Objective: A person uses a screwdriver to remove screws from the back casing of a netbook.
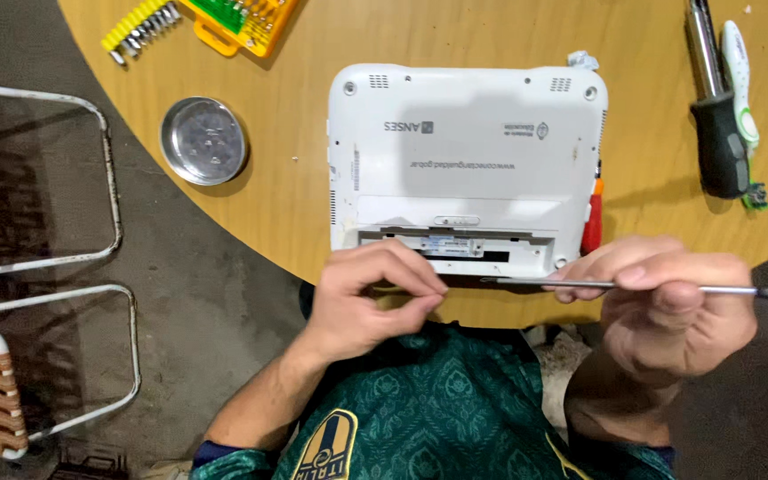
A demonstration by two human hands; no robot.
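A small white laptop lies upside down on the round wooden table, its battery bay open at the near edge. My right hand grips the thin metal shaft of a screwdriver, its tip pointing left toward my left hand. My left hand rests at the table's near edge just below the open bay, thumb and fingers pinched together; whether something tiny sits between them I cannot tell.
A round metal dish sits left of the laptop. A yellow bit case with a green insert and a yellow bit strip lie at the top left. A black-handled screwdriver and a white-green tool lie right. Metal-framed chairs stand on the left.
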